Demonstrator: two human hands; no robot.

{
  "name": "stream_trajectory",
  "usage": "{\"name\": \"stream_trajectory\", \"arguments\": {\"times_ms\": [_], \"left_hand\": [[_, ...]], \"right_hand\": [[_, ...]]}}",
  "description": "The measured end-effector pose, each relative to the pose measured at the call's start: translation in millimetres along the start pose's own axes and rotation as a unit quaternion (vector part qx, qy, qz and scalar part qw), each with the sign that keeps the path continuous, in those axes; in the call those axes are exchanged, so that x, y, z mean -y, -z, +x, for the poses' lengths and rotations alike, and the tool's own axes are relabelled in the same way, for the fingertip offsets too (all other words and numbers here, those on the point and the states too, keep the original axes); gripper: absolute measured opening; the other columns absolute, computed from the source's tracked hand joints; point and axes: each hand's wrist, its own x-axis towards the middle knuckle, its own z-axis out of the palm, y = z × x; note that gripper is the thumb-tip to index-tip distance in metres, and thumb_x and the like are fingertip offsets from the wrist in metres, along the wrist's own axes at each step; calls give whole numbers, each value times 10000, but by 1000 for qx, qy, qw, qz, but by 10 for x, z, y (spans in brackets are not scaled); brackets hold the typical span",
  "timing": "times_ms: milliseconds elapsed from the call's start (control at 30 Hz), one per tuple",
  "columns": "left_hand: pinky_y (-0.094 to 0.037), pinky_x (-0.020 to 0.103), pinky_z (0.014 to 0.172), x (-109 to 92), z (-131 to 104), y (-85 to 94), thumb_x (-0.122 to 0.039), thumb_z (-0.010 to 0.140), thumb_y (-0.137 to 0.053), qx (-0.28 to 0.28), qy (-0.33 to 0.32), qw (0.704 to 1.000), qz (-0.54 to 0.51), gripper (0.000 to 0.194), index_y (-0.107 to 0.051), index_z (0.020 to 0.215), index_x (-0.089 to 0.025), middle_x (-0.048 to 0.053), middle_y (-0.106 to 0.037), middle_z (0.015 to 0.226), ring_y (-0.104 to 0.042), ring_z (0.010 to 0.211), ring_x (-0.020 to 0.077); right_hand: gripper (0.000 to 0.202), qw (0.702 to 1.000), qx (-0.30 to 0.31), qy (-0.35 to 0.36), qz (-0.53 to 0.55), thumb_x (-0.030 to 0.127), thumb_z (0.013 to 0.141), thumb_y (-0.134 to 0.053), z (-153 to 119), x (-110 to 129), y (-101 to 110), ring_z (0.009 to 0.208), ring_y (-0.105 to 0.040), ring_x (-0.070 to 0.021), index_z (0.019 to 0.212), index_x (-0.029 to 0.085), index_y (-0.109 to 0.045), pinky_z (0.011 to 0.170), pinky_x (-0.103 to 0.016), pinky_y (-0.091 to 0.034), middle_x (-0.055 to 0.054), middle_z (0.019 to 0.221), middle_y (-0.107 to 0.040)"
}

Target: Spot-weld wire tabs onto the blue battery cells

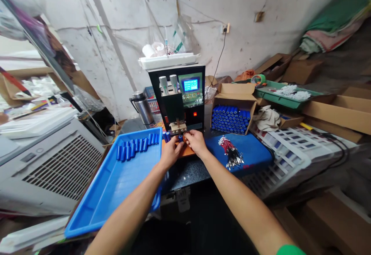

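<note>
My left hand (171, 152) is closed around a blue battery cell (181, 138), which stands below the electrodes (178, 125) of a spot welder (189, 114) with a lit screen. Beside the cell's top, the fingers of my right hand (195, 141) are pinched together; whatever they hold is too small to make out. A couple more blue cells (166, 136) stand just left of the left hand, close to the machine. Under both hands lies an orange board (187, 151).
A blue tray (121, 187) holding rows of cells sits at left. On the right, a cardboard box (236, 89) is packed with cells, and a bundle of red and black wires (230, 152) lies on a blue surface (256, 150). A steel thermos (143, 108) stands behind the tray.
</note>
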Motion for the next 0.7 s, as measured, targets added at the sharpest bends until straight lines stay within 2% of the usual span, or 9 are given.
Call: {"name": "stream_trajectory", "arguments": {"times_ms": [100, 267, 700], "left_hand": [[-458, 271, 675, -9, -8, -5, -325, 871, -517, -6, -2, 1000, 1, 232, -616, 1011, -168, 36, -691, 849, -603, 675, 153], [-462, 273, 706, -38, -7, -2, -321, 876, -512, -7, -6, 1000, -10, 247, -613, 1038, -165, 47, -705, 918, -625, 729, 161], [-502, 311, 790, 1, 17, -15, -327, 874, -523, 0, 6, 1000, -27, 308, -617, 1126, -177, 65, -719, 972, -662, 810, 188]], "right_hand": [[279, 999, -1, 14, -35, 454, 728, -585, 33, -55, 0, 449, -478, -107, 635, 193, -547, 424, -199, -332, 27, 491, -527], [269, 998, 7, 35, -60, 440, 739, -579, 43, -56, 0, 482, -510, -126, 629, 195, -568, 448, -210, -349, 20, 499, -547], [271, 999, 34, 18, -12, 418, 679, -655, 32, 99, 16, 432, -464, -129, 553, 197, -563, 431, -235, -321, 22, 440, -506]]}}
